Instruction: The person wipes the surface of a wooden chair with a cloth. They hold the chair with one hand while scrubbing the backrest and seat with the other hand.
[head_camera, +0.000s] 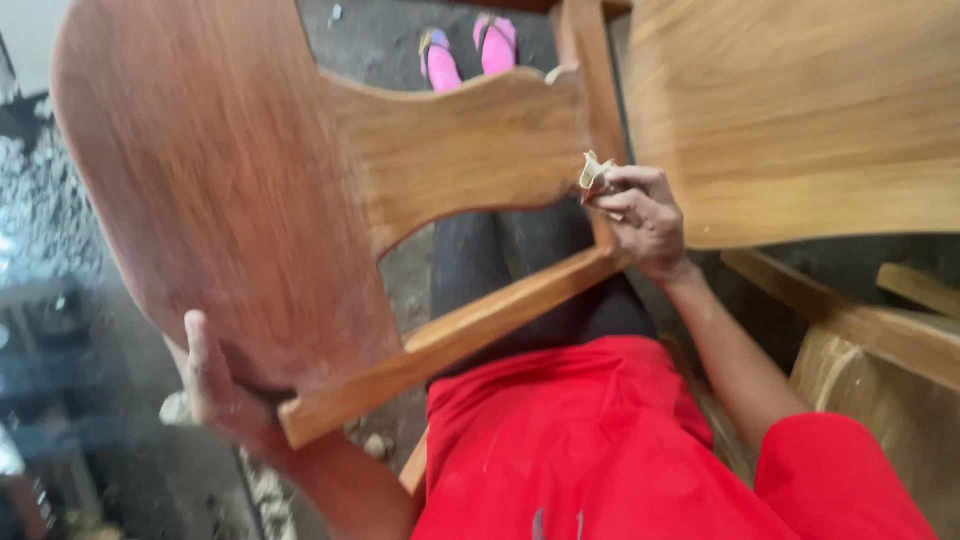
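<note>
Floor: dark, gritty ground (380, 40) lies below, with pink sandals (468, 48) at the far end.
Left grip: left hand (225, 395) wraps the lower edge of the wooden chair frame (300, 200), thumb up on its face, closed on it.
Right grip: right hand (640, 215) pinches folded sandpaper (594, 175) against the frame's upright.
Frame: reddish-brown, smooth, tilted across the lap.
Room: another wooden piece (800, 110) crowds just beside the right.
</note>
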